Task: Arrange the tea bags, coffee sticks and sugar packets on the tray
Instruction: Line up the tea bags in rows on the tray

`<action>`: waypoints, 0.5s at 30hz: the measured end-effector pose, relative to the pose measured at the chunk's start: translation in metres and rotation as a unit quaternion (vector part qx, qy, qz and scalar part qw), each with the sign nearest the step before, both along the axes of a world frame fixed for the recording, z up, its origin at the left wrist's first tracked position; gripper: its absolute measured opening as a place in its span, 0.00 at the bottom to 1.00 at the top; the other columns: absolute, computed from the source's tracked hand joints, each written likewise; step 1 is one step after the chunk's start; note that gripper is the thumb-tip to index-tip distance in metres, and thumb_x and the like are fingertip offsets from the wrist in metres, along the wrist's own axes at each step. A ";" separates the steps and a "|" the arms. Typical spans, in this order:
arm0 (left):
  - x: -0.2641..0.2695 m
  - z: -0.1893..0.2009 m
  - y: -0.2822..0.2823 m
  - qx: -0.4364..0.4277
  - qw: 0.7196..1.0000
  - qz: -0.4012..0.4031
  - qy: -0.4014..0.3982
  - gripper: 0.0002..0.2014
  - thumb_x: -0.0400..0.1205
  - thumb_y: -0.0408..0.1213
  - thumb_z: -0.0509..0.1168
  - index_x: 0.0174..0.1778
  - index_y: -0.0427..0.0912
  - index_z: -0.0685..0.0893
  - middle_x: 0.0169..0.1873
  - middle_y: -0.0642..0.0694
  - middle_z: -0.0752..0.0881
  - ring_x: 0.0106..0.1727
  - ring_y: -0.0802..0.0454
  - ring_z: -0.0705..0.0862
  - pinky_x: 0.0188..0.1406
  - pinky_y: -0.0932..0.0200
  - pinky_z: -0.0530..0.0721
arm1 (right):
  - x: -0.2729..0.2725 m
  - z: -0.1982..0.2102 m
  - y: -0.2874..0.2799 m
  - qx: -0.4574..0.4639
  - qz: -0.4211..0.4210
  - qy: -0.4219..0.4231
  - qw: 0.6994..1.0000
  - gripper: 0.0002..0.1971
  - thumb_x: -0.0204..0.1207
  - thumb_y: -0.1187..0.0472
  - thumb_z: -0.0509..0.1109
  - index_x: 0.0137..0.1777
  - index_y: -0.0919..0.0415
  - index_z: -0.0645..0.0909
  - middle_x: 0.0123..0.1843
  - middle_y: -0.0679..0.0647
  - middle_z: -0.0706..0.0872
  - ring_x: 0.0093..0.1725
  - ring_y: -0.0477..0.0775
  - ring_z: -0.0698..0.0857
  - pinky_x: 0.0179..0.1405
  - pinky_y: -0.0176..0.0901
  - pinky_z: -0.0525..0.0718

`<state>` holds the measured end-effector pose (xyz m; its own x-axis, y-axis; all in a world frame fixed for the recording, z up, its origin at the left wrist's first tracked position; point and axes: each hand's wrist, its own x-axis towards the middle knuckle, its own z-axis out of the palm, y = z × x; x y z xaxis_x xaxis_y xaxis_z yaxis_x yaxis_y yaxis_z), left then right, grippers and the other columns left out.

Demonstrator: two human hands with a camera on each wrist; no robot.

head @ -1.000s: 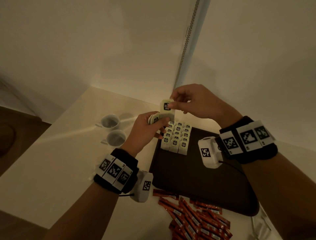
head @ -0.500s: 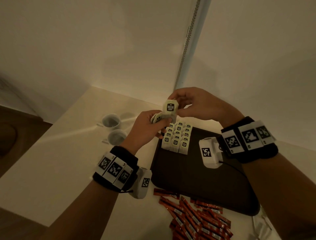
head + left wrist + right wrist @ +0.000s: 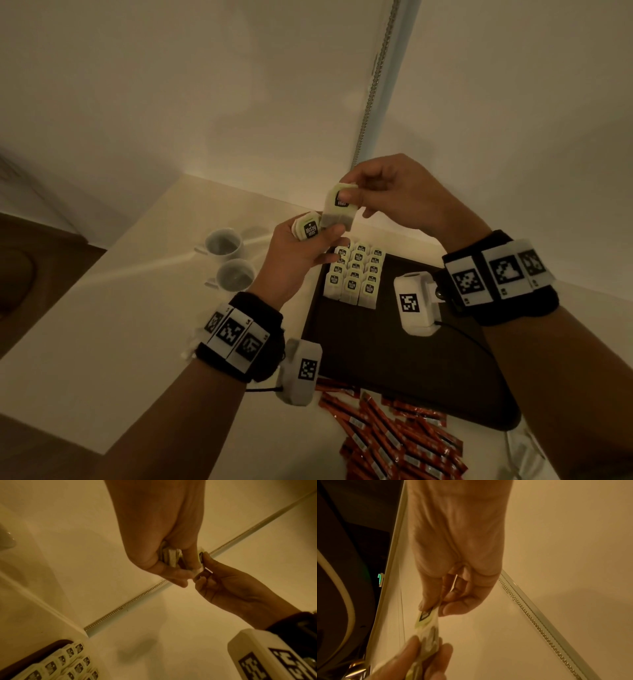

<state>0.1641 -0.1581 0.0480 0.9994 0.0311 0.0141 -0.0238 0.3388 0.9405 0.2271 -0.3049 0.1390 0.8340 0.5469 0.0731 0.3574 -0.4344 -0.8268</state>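
Head view: we're seeing right hand (image 3: 400, 195) pinching one tea bag (image 3: 339, 210), left hand (image 3: 294, 253) gripping the stack (image 3: 306, 230), risking dropped bags disturbing tray (image 3: 394, 359) rows.

A pale green-white tea bag (image 3: 339, 209) with a dark label hangs upright just above frame centre, its lower edge touching a small stack of tea bags (image 3: 306, 230) of the same kind, label up, just to its lower left. Below these, at centre, more tea bags (image 3: 354, 275) stand in three tidy overlapping rows in the far left corner of the dark brown tray (image 3: 394, 370), whose remaining surface runs toward the lower right. A loose heap of red-orange coffee sticks (image 3: 394, 442) lies on the pale counter at bottom centre, just beside the tray's near edge.
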 end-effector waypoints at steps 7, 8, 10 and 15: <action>0.000 -0.004 -0.009 -0.073 0.997 0.018 0.007 0.06 0.75 0.35 0.69 0.47 0.43 0.85 0.39 0.50 0.90 0.41 0.54 0.89 0.34 0.64 0.84 | 0.001 -0.006 0.002 -0.017 -0.018 -0.036 0.999 0.04 0.74 0.60 0.74 0.41 0.51 0.82 0.37 0.49 0.85 0.34 0.43 0.83 0.30 0.33 0.82; 0.000 -0.006 -0.009 -0.072 0.997 0.020 0.012 0.06 0.75 0.35 0.69 0.48 0.42 0.84 0.40 0.49 0.90 0.41 0.54 0.89 0.34 0.64 0.84 | 0.001 -0.007 0.001 -0.025 -0.011 -0.038 0.999 0.04 0.75 0.61 0.73 0.43 0.51 0.82 0.38 0.50 0.85 0.34 0.43 0.83 0.29 0.32 0.81; 0.000 -0.011 -0.008 -0.056 0.998 0.024 0.024 0.06 0.78 0.33 0.69 0.50 0.41 0.84 0.41 0.47 0.89 0.42 0.52 0.89 0.34 0.62 0.85 | 0.002 -0.011 0.000 -0.020 -0.006 -0.043 0.999 0.03 0.77 0.62 0.71 0.47 0.52 0.83 0.38 0.51 0.85 0.34 0.43 0.82 0.29 0.30 0.80; -0.001 -0.033 0.006 -0.070 0.992 0.052 0.091 0.08 0.81 0.39 0.67 0.54 0.43 0.82 0.45 0.46 0.90 0.45 0.49 0.89 0.37 0.61 0.85 | 0.006 -0.039 -0.010 -0.049 -0.037 -0.060 0.996 0.03 0.76 0.61 0.71 0.46 0.52 0.84 0.42 0.48 0.86 0.37 0.45 0.84 0.33 0.32 0.83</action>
